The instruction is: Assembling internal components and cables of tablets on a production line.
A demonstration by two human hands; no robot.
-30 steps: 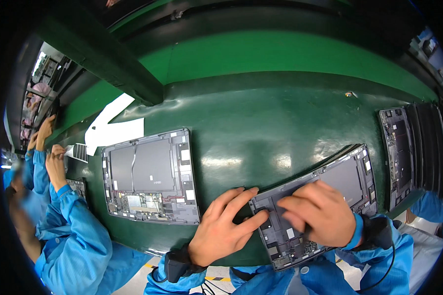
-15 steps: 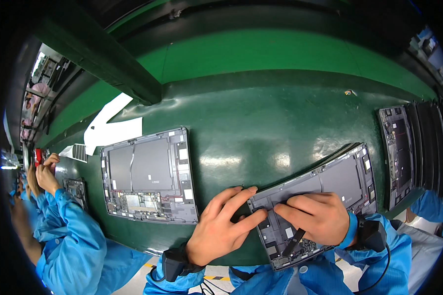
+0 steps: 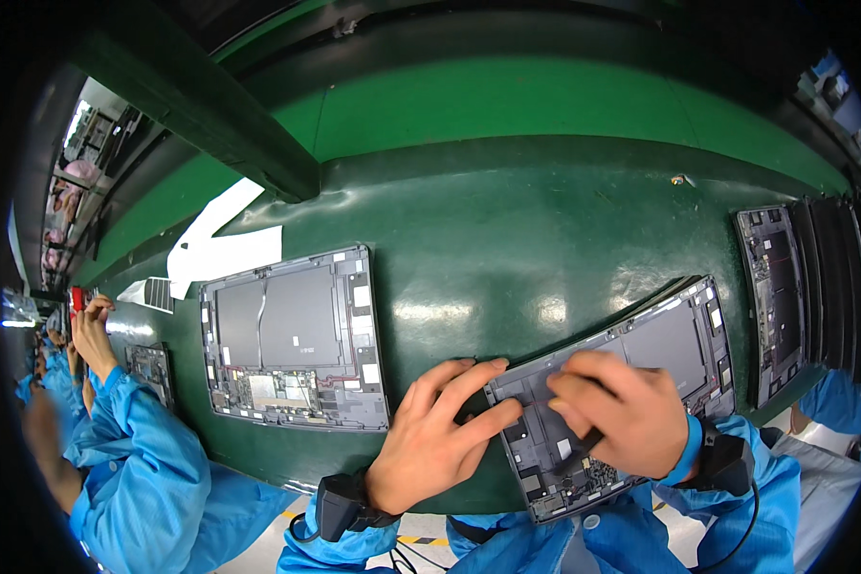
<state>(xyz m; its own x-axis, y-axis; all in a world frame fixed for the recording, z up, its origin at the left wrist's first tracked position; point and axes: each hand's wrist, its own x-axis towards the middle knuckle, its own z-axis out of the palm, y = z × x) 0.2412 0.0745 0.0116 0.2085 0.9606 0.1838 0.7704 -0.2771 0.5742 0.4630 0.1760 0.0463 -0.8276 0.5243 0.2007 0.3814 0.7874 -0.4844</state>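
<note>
An opened tablet-like device (image 3: 665, 349) with a grey inner frame and exposed circuit boards lies tilted in front of me. My left hand (image 3: 435, 430) rests at its left edge, fingers stretched and apart, with the fingertips touching the corner and side. Over the left part of the device, my right hand (image 3: 627, 411) is closed, its thumb and fingers pinched together and somewhat blurred. A dark stick-like tool (image 3: 584, 450) pokes out below that hand, smeared by motion; its tip is hard to make out.
A second opened device (image 3: 287, 335) lies to the left, beside white paper sheets (image 3: 225, 253). At right, another opened device (image 3: 773, 297) stands by a row of dark panels (image 3: 827, 277). A co-worker's hand (image 3: 93, 335) is at far left. A dark post (image 3: 210, 105) crosses the upper left.
My right hand has turned and shifted slightly, its fingers lifting away from the frame, and the dark tool has tilted with it. My left hand stays nearly in place.
</note>
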